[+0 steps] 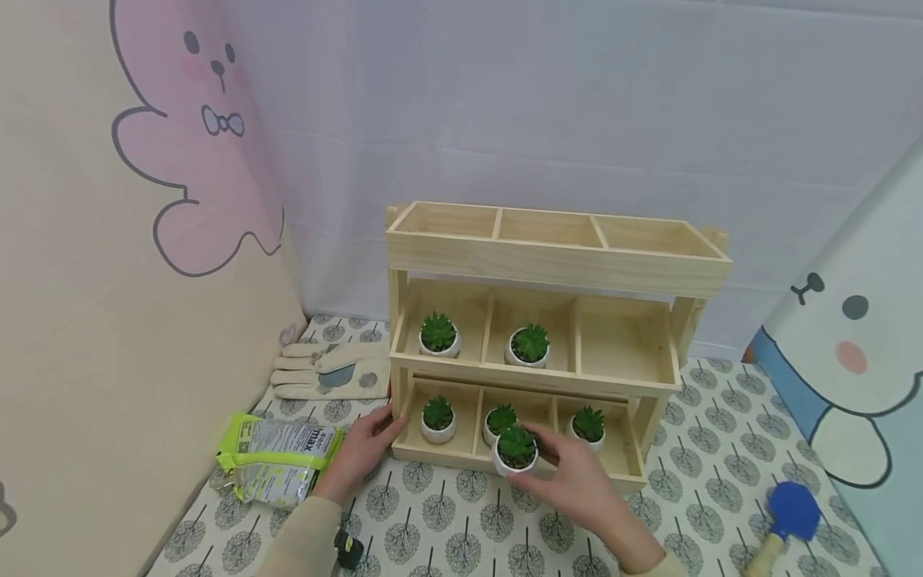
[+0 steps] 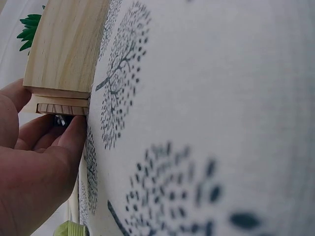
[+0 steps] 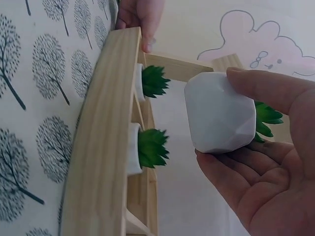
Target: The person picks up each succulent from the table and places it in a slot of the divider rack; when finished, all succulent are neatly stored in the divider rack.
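My right hand (image 1: 577,485) pinches a small potted succulent (image 1: 516,450) by its faceted white pot. It is held in front of the lower tier of a wooden three-tier plant shelf (image 1: 558,268), overlapping the succulent in the middle compartment (image 1: 499,420). In the right wrist view, thumb and fingers clasp opposite sides of the white pot (image 3: 219,113). My left hand (image 1: 364,450) grips the left end of the lower tier; in the left wrist view its fingers curl about the wooden end (image 2: 61,64). Other succulents stand in the lower tier's left (image 1: 437,418) and right (image 1: 587,426) compartments.
Two more succulents stand in the middle tier, left (image 1: 438,332) and centre (image 1: 530,344). Work gloves (image 1: 332,371) and a green-and-white bag (image 1: 281,457) lie at left. A blue-bladed hand trowel (image 1: 793,511) lies at right. A small black object (image 1: 349,550) is near the left sleeve.
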The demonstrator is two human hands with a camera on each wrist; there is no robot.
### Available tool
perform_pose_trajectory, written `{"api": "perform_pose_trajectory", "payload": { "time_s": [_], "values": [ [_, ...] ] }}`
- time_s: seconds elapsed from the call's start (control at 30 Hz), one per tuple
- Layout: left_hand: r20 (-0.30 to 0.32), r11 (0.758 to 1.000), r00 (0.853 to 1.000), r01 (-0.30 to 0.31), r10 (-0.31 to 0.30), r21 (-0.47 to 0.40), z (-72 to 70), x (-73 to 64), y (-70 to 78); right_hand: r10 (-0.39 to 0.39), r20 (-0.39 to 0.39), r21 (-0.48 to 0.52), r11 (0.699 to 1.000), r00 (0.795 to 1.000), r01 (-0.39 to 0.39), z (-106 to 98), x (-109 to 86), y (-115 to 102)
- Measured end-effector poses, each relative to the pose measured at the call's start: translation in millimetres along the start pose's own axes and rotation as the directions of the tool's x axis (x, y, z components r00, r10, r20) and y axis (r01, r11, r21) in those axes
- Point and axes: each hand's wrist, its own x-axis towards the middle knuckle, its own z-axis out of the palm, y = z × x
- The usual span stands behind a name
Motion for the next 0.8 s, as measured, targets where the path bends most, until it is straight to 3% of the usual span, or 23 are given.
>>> {"api": "perform_pose_trajectory", "payload": {
  "time_s": [0.37,0.8],
  "values": [
    [0.003,1.0,1.0,0.001,-0.001,0.01,-0.1,-1.1,0.9,-0.072,-0.074,-0.009,0.997,0.995,0.072,-37,-1.1,-4],
    [-0.002,1.0,1.0,-0.009,0.009,0.007,0.2,-0.6,-1.1,-0.118,-0.13,-0.144,0.985,0.985,0.099,-85,2.7,-17]
  ]
}}
